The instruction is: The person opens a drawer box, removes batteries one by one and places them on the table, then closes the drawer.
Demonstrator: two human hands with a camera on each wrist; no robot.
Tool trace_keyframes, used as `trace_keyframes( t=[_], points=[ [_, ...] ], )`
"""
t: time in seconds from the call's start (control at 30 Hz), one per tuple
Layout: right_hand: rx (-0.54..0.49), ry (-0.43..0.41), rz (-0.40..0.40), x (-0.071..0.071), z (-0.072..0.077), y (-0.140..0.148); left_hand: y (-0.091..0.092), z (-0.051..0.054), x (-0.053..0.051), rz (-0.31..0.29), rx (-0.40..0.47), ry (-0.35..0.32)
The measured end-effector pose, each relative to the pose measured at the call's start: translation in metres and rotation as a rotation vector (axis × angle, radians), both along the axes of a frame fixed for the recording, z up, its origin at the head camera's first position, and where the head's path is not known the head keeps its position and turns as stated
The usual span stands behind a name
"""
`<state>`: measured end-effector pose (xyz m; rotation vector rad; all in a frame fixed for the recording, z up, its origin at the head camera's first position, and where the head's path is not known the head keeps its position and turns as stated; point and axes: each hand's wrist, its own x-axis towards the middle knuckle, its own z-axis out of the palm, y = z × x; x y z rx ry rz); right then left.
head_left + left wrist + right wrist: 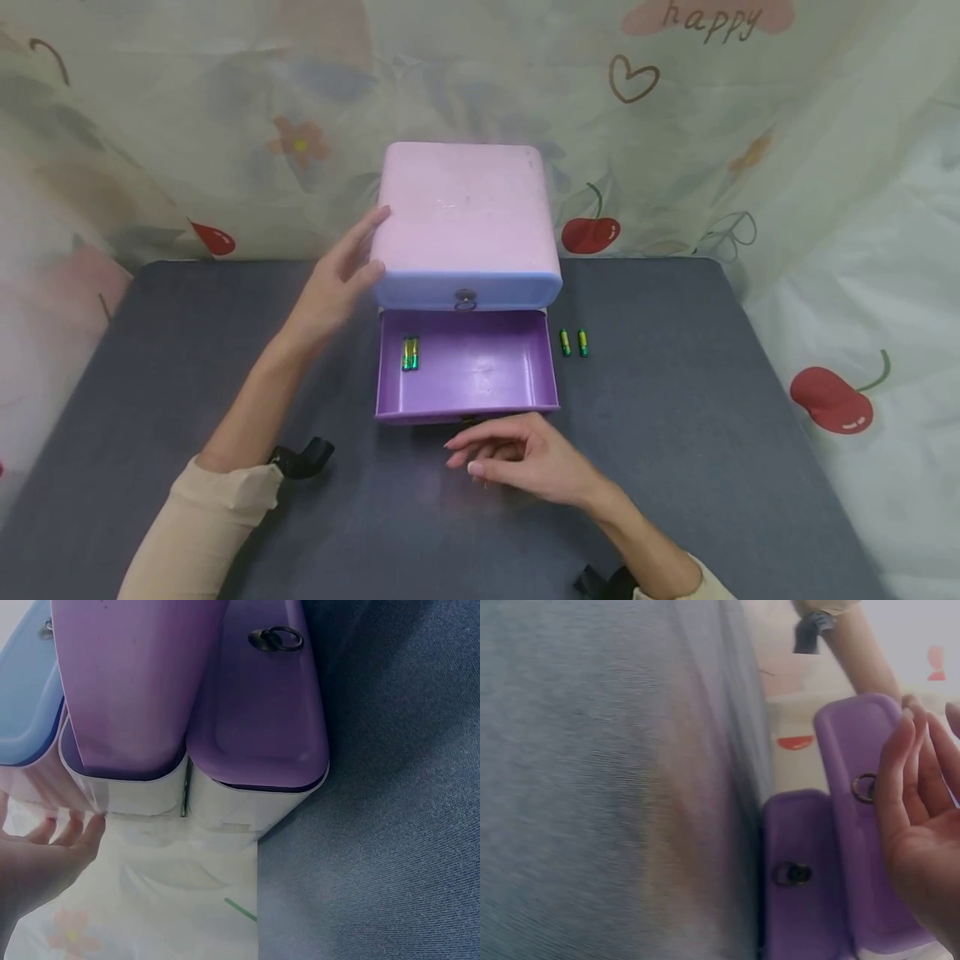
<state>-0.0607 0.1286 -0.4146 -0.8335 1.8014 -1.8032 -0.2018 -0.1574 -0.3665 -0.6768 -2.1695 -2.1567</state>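
A small drawer cabinet with a pink top (465, 208) and a blue upper drawer front (412, 290) stands toward the back of the table. Its purple drawer (487, 367) is pulled out, and two green-and-gold batteries (410, 353) lie side by side inside, at the left. Another two batteries (573, 342) are on the table, right of the drawer. My left hand (330, 287) rests against the cabinet's left side, fingers extended. My right hand (525, 458), fingers loosely bent and holding nothing, is just before the drawer front, near its ring pull (864, 787).
Below the pulled-out drawer, a second purple drawer (255, 697) sits closed, with its own ring pull (791, 874). The dark grey tabletop (675, 467) surrounds the cabinet. A printed curtain (465, 75) hangs behind the table and at the sides.
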Motion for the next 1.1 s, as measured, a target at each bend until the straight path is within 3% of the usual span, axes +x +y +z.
trace_keyframes(
  t=[0.17, 0.63, 0.93, 1.1],
  points=[
    [-0.016, 0.033, 0.052, -0.003, 0.014, 0.001, 0.000, 0.001, 0.000, 0.002, 0.004, -0.010],
    [-0.004, 0.163, 0.039, -0.016, 0.040, 0.002, -0.001, 0.002, 0.001, 0.003, 0.010, -0.006],
    [0.033, 0.235, -0.052, -0.029, 0.056, -0.002, 0.001, 0.000, 0.000, 0.002, 0.018, -0.008],
    [0.088, 0.234, -0.112, -0.036, 0.060, -0.008, 0.001, 0.000, -0.001, 0.005, 0.012, -0.001]
  ],
)
